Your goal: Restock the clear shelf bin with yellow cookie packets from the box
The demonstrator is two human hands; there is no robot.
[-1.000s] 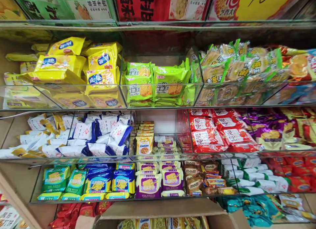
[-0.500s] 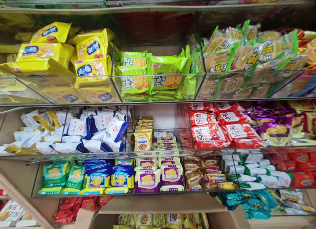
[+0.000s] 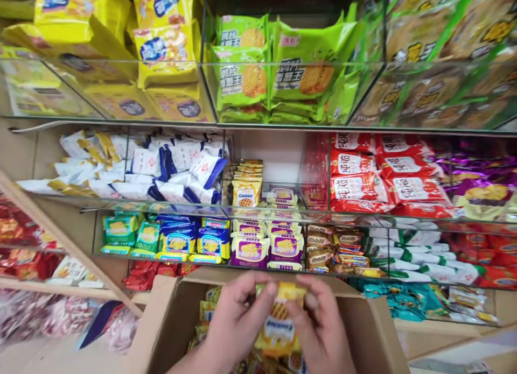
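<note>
Both my hands are over an open cardboard box [image 3: 161, 315] in the head view. My left hand [image 3: 238, 315] pinches the left side of a small yellow cookie packet [image 3: 278, 328], thumb on its front. On the packet's other side, my right hand [image 3: 321, 325] grips with fingers and thumb. The packet faces me with its "Cookies" lettering upside down. More yellow cookie packets [image 3: 207, 312] lie inside the box, partly hidden by my hands. A row of matching cookie packets [image 3: 246, 193] stands in a glass compartment on the middle shelf.
Green biscuit packs [image 3: 305, 67] and yellow packs [image 3: 165, 46] fill the upper shelf. White packets [image 3: 145, 161] and red packets [image 3: 359, 185] flank the cookie row. Purple soda biscuits [image 3: 249, 249] sit below, behind a glass edge. A wooden upright [image 3: 72, 245] slants at left.
My hands have come into view holding a cookie packet. The camera has moved closer and tilted down, so more of the box shows and the top shelf has left the view.
</note>
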